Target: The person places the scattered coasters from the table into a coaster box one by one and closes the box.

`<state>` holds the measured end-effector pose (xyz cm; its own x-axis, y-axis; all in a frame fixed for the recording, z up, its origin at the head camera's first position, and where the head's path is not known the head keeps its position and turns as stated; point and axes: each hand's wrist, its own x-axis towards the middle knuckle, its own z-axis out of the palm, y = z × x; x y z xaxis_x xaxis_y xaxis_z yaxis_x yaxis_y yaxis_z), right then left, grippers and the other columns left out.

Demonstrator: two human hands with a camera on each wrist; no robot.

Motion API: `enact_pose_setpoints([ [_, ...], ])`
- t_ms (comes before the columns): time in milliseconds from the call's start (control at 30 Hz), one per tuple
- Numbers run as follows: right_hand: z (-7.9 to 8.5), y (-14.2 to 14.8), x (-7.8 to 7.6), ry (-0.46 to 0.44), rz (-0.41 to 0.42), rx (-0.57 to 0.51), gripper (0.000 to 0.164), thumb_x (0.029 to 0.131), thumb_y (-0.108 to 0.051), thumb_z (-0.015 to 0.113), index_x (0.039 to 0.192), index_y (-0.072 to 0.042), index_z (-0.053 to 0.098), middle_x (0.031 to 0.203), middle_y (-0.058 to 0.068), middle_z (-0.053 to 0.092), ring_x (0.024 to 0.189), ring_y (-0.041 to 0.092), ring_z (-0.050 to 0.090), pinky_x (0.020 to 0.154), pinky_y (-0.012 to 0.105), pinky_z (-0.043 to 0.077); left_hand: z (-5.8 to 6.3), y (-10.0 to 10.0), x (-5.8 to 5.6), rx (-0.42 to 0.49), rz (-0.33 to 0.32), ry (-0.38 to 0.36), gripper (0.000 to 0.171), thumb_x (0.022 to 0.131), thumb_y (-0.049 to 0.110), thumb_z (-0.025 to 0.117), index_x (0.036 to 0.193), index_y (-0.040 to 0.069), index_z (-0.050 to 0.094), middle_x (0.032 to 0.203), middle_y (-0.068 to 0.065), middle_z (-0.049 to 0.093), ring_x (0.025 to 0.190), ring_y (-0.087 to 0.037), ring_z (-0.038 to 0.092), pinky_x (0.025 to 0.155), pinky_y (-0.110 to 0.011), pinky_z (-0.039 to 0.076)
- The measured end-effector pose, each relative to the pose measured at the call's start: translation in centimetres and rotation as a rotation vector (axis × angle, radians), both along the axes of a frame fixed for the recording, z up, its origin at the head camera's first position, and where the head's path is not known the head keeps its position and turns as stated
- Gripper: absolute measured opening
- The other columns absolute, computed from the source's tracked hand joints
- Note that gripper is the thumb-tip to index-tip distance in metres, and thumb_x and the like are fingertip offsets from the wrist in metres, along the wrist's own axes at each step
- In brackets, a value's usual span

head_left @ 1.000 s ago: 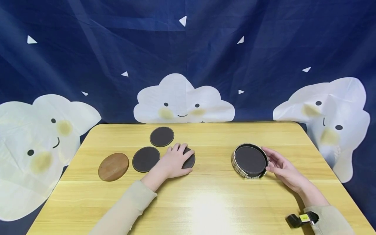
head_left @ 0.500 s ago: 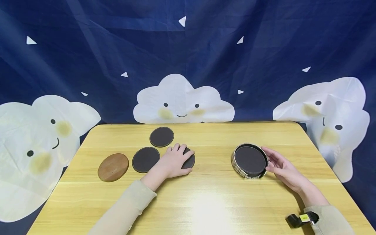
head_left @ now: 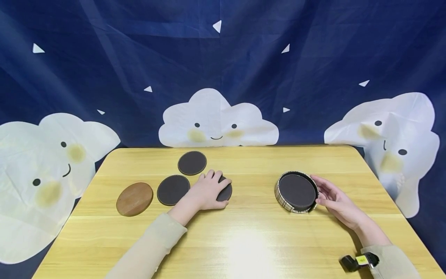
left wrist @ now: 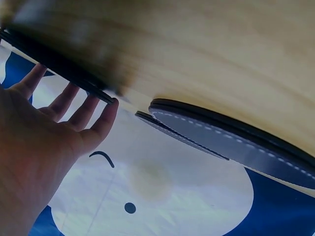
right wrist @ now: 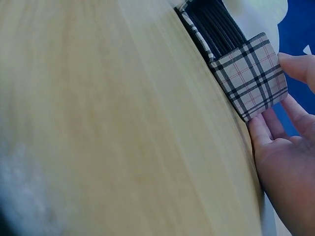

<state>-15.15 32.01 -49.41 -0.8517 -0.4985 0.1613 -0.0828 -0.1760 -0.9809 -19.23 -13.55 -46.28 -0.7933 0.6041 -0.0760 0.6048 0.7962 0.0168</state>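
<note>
My left hand (head_left: 207, 192) lies over a round black coaster (head_left: 225, 192), its fingers across the top and its thumb by the near rim. The left wrist view shows fingertips meeting the edge of that dark coaster (left wrist: 59, 64), which is flat on the table. On the right, my right hand (head_left: 336, 199) holds the side of a round plaid coaster holder (head_left: 285, 201). A black coaster (head_left: 297, 189) shows on top inside it. In the right wrist view, the thumb meets the holder's (right wrist: 256, 78) upper edge and other fingers touch its base; several coasters (right wrist: 211, 27) are stacked within.
Two more black coasters (head_left: 173, 190) (head_left: 192, 162) lie left of and behind the left hand. Further left is a brown wooden disc (head_left: 134, 199). The wooden table (head_left: 251, 232) ends at a dark blue cloth backdrop (head_left: 251, 62) with white clouds.
</note>
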Motion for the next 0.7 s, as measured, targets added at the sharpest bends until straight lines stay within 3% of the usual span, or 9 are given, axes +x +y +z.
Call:
enact_pose_setpoints([
  [300, -0.2, 0.0, -0.1, 0.016, -0.008, -0.012, 0.071, 0.099, 0.021, 0.043, 0.163, -0.007, 0.034, 0.156, -0.011, 0.053, 0.138, -0.003, 0.054, 0.111, 0.012, 0.043, 0.3, 0.6, -0.1, -0.006, -0.030, 0.006, 0.065, 0.095, 0.058, 0.066, 0.151, 0.027, 0.054, 0.147, -0.011, 0.051, 0.130, -0.035, 0.050, 0.100, -0.054, 0.047],
  [700, -0.4, 0.1, -0.1, 0.007, 0.000, -0.010, 0.070, 0.101, 0.019, 0.043, 0.164, -0.009, 0.033, 0.155, -0.010, 0.053, 0.137, -0.002, 0.055, 0.109, 0.013, 0.046, 0.5, 2.0, -0.2, 0.029, -0.095, 0.086, 0.066, 0.092, 0.058, 0.066, 0.150, 0.027, 0.054, 0.147, -0.011, 0.052, 0.128, -0.034, 0.052, 0.098, -0.052, 0.047],
])
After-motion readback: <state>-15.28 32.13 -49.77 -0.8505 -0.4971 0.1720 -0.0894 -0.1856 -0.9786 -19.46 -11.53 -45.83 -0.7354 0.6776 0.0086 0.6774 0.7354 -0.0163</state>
